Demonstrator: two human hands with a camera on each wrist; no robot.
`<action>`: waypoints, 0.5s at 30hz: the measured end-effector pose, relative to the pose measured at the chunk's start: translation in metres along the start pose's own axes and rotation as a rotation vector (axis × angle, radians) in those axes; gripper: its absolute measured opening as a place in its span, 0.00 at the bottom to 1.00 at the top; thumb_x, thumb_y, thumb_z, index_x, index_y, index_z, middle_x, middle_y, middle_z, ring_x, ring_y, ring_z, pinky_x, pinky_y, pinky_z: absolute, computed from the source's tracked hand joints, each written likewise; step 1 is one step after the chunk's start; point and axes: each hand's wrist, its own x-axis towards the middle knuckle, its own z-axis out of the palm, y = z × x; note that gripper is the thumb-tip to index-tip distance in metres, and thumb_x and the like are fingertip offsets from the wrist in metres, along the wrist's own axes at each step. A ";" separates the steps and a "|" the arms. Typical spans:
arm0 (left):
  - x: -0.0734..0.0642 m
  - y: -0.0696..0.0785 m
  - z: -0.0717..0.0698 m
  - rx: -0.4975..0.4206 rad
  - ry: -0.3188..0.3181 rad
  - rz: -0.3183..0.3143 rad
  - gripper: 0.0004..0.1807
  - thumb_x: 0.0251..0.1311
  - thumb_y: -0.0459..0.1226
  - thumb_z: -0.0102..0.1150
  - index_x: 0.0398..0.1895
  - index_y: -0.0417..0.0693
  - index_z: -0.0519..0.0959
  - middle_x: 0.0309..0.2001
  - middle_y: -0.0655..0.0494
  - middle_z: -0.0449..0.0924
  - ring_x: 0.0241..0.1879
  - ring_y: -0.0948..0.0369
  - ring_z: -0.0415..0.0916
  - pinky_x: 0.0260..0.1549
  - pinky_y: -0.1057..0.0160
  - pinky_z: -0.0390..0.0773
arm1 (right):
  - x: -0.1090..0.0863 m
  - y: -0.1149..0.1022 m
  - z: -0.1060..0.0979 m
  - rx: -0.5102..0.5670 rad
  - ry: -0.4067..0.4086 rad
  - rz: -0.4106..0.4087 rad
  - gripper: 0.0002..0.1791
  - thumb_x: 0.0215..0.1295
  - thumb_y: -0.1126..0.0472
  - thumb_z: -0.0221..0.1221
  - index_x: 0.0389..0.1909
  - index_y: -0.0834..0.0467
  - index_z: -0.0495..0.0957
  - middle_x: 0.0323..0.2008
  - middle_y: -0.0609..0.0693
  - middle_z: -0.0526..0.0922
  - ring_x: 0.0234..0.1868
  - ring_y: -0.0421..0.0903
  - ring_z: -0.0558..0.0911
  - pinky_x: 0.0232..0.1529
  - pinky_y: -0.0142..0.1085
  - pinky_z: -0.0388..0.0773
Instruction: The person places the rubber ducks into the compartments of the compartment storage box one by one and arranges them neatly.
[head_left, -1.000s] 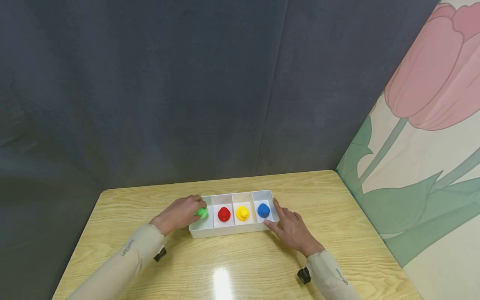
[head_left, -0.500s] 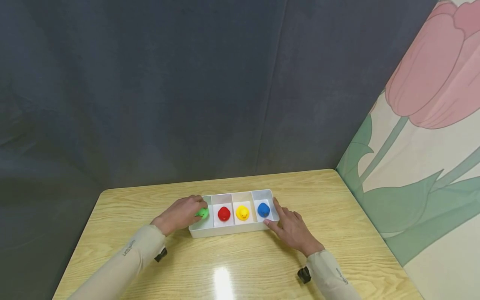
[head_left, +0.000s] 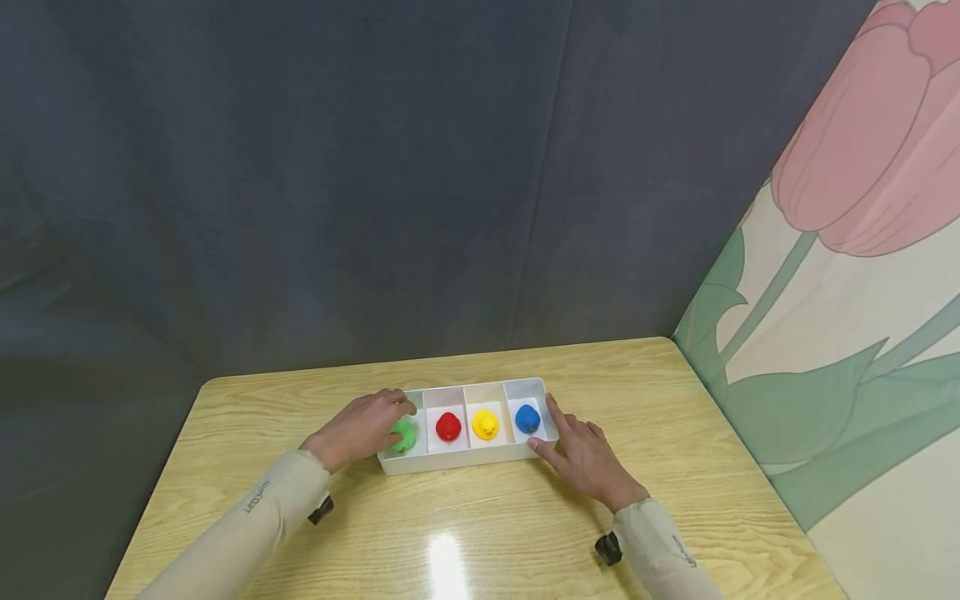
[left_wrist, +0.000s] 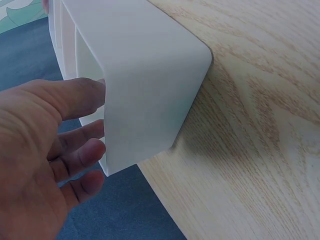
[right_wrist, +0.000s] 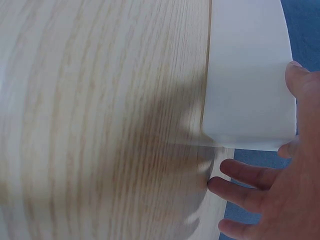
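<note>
A long white tray (head_left: 457, 461) with several compartments lies on the table. At its left compartment, my left hand (head_left: 360, 427) has thumb and fingers apart around a green rubber duck (head_left: 406, 433), which is motion-blurred. The left wrist view shows that hand's fingertips dipping behind the tray's end wall (left_wrist: 150, 100), which hides the duck. My right hand (head_left: 588, 463) rests at the tray's right end, thumb on the front rim and index finger along the end wall. A red rubber duck (head_left: 448, 427), a yellow one (head_left: 485, 425) and a blue one (head_left: 527, 419) sit in separate compartments.
The tray stands on a light wood table (head_left: 360, 533). A dark curtain (head_left: 360, 183) hangs behind the table's far edge, and a cloth with printed tulips (head_left: 840, 333) runs along the right side.
The left hand's thumb and fingers have parted, and the green duck has shifted down between them. The right hand and the other ducks have stayed in place.
</note>
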 end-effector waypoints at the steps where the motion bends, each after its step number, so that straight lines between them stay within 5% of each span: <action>1: 0.000 0.000 0.000 -0.001 -0.001 -0.001 0.21 0.62 0.37 0.77 0.58 0.45 0.85 0.59 0.47 0.85 0.57 0.51 0.83 0.58 0.50 0.86 | 0.000 0.000 0.000 0.003 -0.001 0.002 0.50 0.78 0.32 0.53 0.87 0.57 0.47 0.71 0.68 0.76 0.72 0.65 0.77 0.78 0.71 0.59; 15: 0.004 0.000 0.003 0.099 0.047 0.004 0.10 0.63 0.37 0.76 0.44 0.44 0.89 0.48 0.49 0.85 0.45 0.54 0.78 0.49 0.49 0.84 | 0.000 0.000 0.000 0.003 -0.011 0.008 0.51 0.77 0.32 0.53 0.87 0.56 0.46 0.72 0.68 0.75 0.71 0.65 0.77 0.79 0.70 0.59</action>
